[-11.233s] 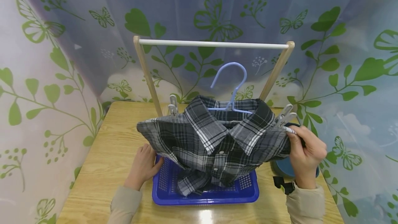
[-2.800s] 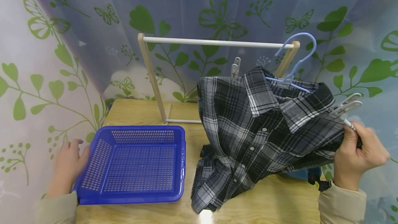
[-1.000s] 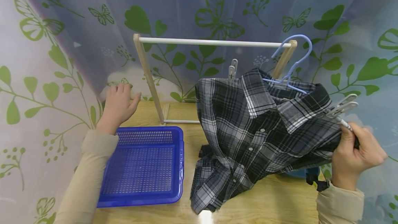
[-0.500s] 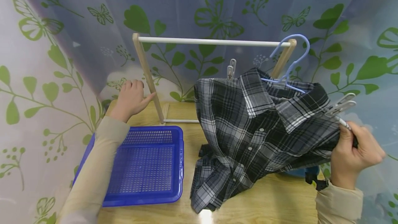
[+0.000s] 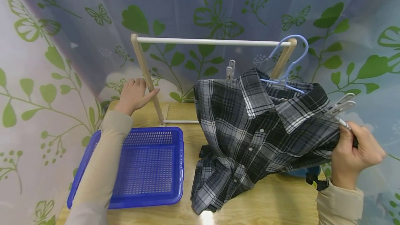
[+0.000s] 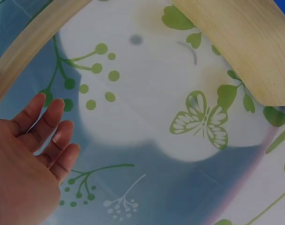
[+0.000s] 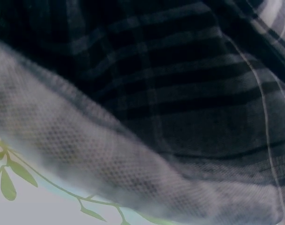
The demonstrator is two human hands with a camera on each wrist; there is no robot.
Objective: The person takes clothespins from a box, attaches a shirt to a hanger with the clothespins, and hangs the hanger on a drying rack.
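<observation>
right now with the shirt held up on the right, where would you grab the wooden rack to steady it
Take the rack's left upright post, about midway up, coming from its left side. The left hand is already there with its thumb against the post. That post is bare and slim enough to wrap, while the plaid shirt on its hanger, held by the right hand, crowds the right post.

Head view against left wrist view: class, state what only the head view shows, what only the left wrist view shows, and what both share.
Only the head view shows the plaid shirt on a blue hanger, gripped at one end by the right hand, the blue basket and the table. Only the left wrist view shows the curtain's butterfly print up close, behind the spread fingers. Both show the left hand, its fingers straight, by the rack's wooden post.
</observation>
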